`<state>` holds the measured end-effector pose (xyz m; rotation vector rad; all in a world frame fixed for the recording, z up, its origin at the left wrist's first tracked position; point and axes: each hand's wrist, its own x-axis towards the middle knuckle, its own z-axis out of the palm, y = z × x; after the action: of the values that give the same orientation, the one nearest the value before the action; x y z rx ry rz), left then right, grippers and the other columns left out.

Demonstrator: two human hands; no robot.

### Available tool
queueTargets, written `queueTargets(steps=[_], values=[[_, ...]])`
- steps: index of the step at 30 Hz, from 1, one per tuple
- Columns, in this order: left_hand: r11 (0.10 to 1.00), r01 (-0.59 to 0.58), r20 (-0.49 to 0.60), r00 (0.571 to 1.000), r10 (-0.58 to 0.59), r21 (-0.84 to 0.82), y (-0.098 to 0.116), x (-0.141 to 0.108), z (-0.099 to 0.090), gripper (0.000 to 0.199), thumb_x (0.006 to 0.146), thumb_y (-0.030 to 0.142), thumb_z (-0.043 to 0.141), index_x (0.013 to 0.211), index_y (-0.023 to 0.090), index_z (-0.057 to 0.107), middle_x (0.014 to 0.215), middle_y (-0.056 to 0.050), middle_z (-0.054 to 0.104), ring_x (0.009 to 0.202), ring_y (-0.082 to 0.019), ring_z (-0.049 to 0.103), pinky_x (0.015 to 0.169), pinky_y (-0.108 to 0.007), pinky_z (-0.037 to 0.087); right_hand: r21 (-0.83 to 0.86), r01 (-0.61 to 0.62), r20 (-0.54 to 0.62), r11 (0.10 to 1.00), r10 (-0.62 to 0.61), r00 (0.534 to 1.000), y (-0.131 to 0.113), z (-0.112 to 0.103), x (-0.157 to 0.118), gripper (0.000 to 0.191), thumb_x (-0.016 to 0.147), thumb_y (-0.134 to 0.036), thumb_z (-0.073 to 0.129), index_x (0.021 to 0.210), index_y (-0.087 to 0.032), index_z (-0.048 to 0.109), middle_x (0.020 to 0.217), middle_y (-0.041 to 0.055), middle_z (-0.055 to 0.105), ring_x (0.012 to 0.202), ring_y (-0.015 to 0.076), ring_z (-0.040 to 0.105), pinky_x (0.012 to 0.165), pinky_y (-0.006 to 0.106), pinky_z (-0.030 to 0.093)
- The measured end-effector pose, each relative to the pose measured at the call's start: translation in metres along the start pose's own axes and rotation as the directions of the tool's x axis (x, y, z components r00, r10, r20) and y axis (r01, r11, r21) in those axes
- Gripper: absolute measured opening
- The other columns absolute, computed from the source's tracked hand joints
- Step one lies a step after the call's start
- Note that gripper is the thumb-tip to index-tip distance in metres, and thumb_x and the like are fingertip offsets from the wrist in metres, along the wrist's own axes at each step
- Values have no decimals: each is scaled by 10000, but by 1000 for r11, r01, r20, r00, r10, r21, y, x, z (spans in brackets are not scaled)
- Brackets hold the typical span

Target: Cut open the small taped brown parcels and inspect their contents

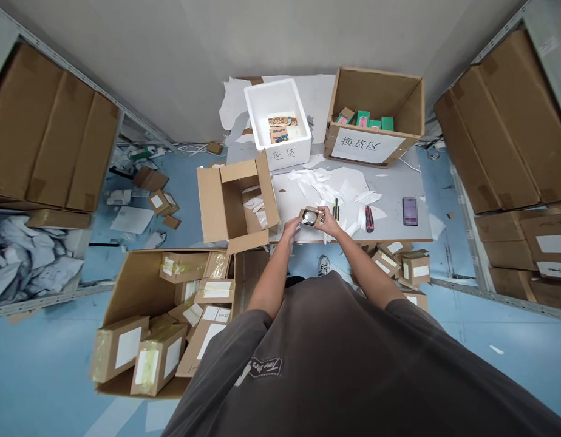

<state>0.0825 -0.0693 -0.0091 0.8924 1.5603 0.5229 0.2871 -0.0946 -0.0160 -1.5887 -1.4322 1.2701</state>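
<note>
Over the table's front edge I hold a small brown cardboard box (311, 226) with both hands. It is open towards me, and a round, shiny silvery-white item (310, 217) shows inside; its kind is too small to make out. My left hand (289, 229) grips the left end of the box, its fingers partly hidden. At the opposite end, my right hand (326, 221) is closed around the side. Just beyond my right hand lies a yellow-and-black utility knife (336, 210), and a red-and-black knife (369, 219) rests farther right.
White paper scraps (314, 182) litter the grey table (394, 188). An open carton (211, 206) stands left, with a white foam box (287, 153) and a labelled carton (376, 149) behind. A phone (410, 211) lies right. A large carton (114, 297) of parcels sits at lower left.
</note>
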Motion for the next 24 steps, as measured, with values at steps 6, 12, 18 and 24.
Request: queueTargets(steps=[6,12,18,24], values=[[986,-144,-25,989,143,-79,0,-1,-5,384,852,446,750,1150,211,693,1248,-98,779,1193,-207,718,1033,-349,567,172,-93,-111,981,113,987,4,16,-15,687,722,-467,797,1289,-319,439,1566,157,544,1427,338,627,1141,560,536],[964,-267,48,962,267,-13,-3,-5,-9,407,804,310,803,1176,206,675,1326,-114,758,1257,-234,708,1074,-378,557,138,-66,-81,988,78,994,4,20,-11,663,737,-519,783,1303,-297,518,1485,137,596,1319,322,678,1088,545,582],[920,-321,55,947,317,224,11,4,-8,326,720,205,821,1022,220,698,1102,-51,773,1033,-220,716,1000,-379,566,140,-39,-61,989,48,997,6,17,-3,603,730,-463,775,1259,-282,549,1420,123,642,1256,309,714,1123,545,570],[905,-145,-62,981,184,399,14,16,1,385,682,199,873,962,260,616,897,-1,745,895,-232,708,878,-342,537,138,-54,-41,989,60,997,8,19,0,557,719,-392,765,1235,-273,590,1394,116,652,1240,307,721,1107,537,586]])
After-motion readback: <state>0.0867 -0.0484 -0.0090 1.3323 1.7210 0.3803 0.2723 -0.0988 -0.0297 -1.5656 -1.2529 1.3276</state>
